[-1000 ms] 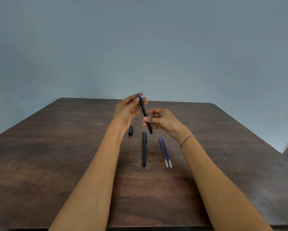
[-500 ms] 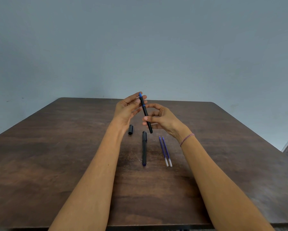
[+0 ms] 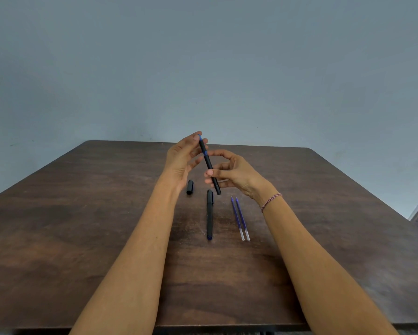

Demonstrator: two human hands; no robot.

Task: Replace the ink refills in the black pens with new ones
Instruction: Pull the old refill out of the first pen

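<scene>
Though print illegible, black pen [image 3: 209,165] within right hand [image 3: 237,176] pinch, left hand [image 3: 181,158] wide at tip.

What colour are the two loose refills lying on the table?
The refills are blue-purple with clear near ends; the head view, the only one, shows them.

Head-worn view down onto table [image 3: 58,238]

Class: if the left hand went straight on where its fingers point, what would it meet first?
The upper end of the held pen, gripped lower down by the right hand; the left hand may already touch it, depth unclear.
</scene>
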